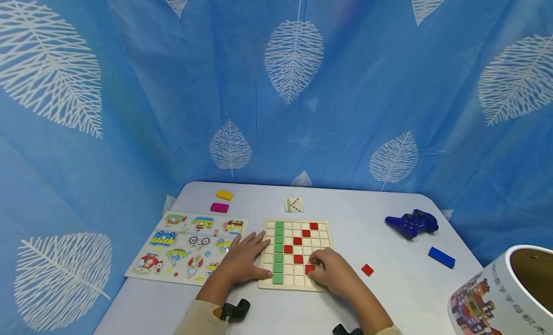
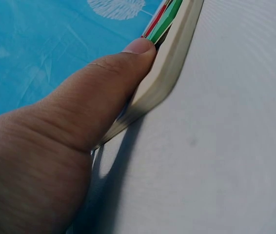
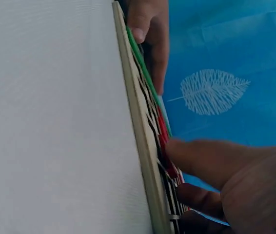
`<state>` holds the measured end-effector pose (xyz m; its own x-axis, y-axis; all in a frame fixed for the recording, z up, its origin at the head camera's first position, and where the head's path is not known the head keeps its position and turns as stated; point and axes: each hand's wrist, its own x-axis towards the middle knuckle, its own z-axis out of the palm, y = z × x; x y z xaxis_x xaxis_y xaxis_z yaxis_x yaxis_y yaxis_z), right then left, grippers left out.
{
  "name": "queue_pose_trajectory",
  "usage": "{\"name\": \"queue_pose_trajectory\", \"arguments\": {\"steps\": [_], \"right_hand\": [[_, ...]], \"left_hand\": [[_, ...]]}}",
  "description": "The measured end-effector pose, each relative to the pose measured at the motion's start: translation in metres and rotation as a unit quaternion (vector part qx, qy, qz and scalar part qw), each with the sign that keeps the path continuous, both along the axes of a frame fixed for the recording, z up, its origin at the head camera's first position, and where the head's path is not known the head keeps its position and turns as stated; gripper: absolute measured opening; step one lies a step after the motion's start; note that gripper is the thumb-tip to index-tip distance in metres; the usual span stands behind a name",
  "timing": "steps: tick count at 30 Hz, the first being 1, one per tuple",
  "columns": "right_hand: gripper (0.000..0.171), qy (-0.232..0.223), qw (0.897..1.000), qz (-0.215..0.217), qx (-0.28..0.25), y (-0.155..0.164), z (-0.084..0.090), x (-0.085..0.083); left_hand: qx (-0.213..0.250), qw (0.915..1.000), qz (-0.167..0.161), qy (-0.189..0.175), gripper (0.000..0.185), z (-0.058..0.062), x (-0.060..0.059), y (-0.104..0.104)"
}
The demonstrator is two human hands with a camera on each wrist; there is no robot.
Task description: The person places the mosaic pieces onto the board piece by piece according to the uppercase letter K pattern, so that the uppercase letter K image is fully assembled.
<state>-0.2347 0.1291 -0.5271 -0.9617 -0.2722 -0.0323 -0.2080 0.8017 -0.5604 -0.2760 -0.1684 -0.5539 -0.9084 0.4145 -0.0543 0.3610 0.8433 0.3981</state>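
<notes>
Left hand (image 1: 244, 260): fingers flat, steadying the square wooden grid board (image 1: 296, 252) at its left edge.
Right hand (image 1: 334, 272): fingertips pressing a red square tile (image 1: 309, 269) into the board's lower row.
Writing: none legible.

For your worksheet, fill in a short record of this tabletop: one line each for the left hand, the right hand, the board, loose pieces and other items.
Left hand: left hand rests flat on the grid board's left edge.
Right hand: right hand fingers press a red tile on the board.
Board: grid board holds a green column and red tiles.
Loose pieces: spare red tile, blue block.
Other items: vehicle puzzle, game controller.
</notes>
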Motion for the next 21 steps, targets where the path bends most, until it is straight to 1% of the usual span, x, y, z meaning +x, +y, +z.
{"name": "queue_pose_trajectory", "arguments": {"steps": [4, 7, 9, 11, 14, 16, 18, 19, 21], "right_hand": [[0.013, 0.029, 0.999, 0.031, -0.006, -0.001, -0.001, 0.003], [0.013, 0.037, 0.998, 0.044, -0.001, -0.002, -0.001, 0.004], [0.012, 0.037, 0.998, 0.046, 0.005, 0.000, -0.001, 0.004], [0.013, 0.023, 0.999, 0.039, 0.001, 0.006, 0.000, 0.003], [0.025, 0.000, 1.000, -0.009, -0.017, 0.025, 0.007, 0.000], [0.034, -0.012, 0.998, -0.057, -0.014, 0.045, 0.013, -0.003], [0.042, -0.029, 0.994, -0.103, 0.014, 0.067, 0.017, -0.006], [0.044, -0.040, 0.992, -0.117, 0.035, 0.077, 0.017, -0.006], [0.042, -0.069, 0.986, -0.134, 0.066, 0.095, 0.016, -0.006]], "left_hand": [[0.000, 1.0000, 0.001, 0.000, 0.103, -0.001, 0.000, 0.000], [-0.002, 1.0000, 0.001, 0.002, 0.103, 0.000, 0.000, 0.000], [0.000, 1.0000, 0.001, 0.001, 0.103, 0.001, 0.001, -0.001], [0.004, 1.0000, 0.001, -0.001, 0.102, 0.002, 0.002, -0.001], [0.009, 1.0000, -0.002, -0.003, 0.102, 0.002, 0.002, -0.001], [0.008, 1.0000, -0.003, -0.002, 0.102, 0.003, 0.002, -0.001], [0.006, 1.0000, -0.003, 0.000, 0.102, 0.003, 0.002, -0.001], [0.006, 1.0000, -0.003, 0.001, 0.102, 0.003, 0.002, -0.001], [0.007, 1.0000, -0.002, 0.000, 0.102, 0.003, 0.002, 0.000]]}}
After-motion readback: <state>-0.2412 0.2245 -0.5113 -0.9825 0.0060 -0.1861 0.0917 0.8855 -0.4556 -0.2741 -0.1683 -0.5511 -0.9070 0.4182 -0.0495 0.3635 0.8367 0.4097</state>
